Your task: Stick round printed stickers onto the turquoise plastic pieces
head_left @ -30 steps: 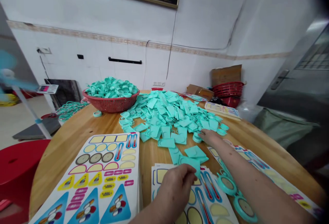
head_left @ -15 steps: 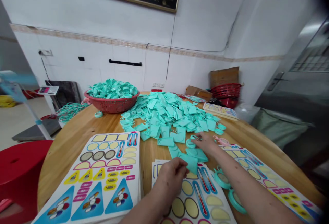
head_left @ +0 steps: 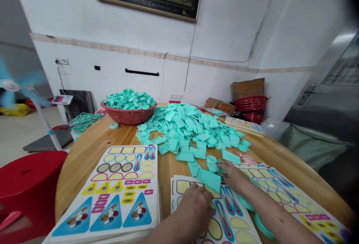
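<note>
My left hand (head_left: 196,208) rests knuckles-up on a sticker sheet (head_left: 224,218) at the table's near edge, fingers curled toward a flat teal plastic piece (head_left: 211,179) lying just ahead of it. Whether it grips that piece is hidden. My right hand (head_left: 234,176) lies on the table beside the same teal piece, its fingers reaching into small teal parts (head_left: 211,163) at the near edge of the big teal pile (head_left: 190,128). Its fingertips are partly hidden.
A stack of sticker sheets (head_left: 117,188) lies at the left, another sheet (head_left: 283,195) at the right. A red basket (head_left: 129,115) full of teal rings stands at the back left. A red stool (head_left: 25,184) and a spinning fan (head_left: 14,87) are off the table's left.
My right hand has drawn back from the pile toward me, next to the flat teal piece. My left hand has sunk lower onto the sticker sheet. The camera has shifted to the left.
</note>
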Available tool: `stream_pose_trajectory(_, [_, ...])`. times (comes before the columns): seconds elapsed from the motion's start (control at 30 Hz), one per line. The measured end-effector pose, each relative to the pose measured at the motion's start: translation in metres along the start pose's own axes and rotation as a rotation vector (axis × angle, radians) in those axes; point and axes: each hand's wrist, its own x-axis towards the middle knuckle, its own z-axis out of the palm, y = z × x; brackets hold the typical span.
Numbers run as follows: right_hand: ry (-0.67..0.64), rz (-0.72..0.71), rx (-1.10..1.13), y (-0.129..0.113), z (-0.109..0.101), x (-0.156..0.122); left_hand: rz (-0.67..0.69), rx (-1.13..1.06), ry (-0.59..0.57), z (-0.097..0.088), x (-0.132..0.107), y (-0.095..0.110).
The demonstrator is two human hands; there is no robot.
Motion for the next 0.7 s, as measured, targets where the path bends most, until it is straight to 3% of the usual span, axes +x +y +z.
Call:
stream_pose_trajectory(0.13, [-0.056, -0.003, -0.036, -0.018, 0.007, 0.018, 0.008, 0.049, -0.025, 0.001, 0.002, -0.002])
stream_pose_trajectory(0.3, [-0.067, -0.031, 0.026, -0.077, 0.032, 0.05, 0.003, 0.064, -0.041, 0.006, 0.006, -0.004])
stream_pose_trajectory(0.4, [-0.04, -0.107, 0.123, -0.098, 0.033, 0.068, -0.011, 0.055, -0.043, 0.006, 0.006, -0.006])
stream_pose_trajectory(0.47, [-0.017, -0.091, 0.139, -0.089, 0.022, 0.076, -0.012, 0.038, -0.035, 0.005, 0.005, -0.006])
stream_pose_trajectory(0.6, [-0.021, 0.055, 0.082, -0.031, -0.003, 0.074, -0.015, -0.011, -0.002, 0.003, 0.003, -0.007])
stream_pose_trajectory(0.7, [-0.043, 0.094, 0.072, 0.002, -0.004, 0.065, -0.042, -0.049, 0.031, 0.004, 0.004, -0.008])
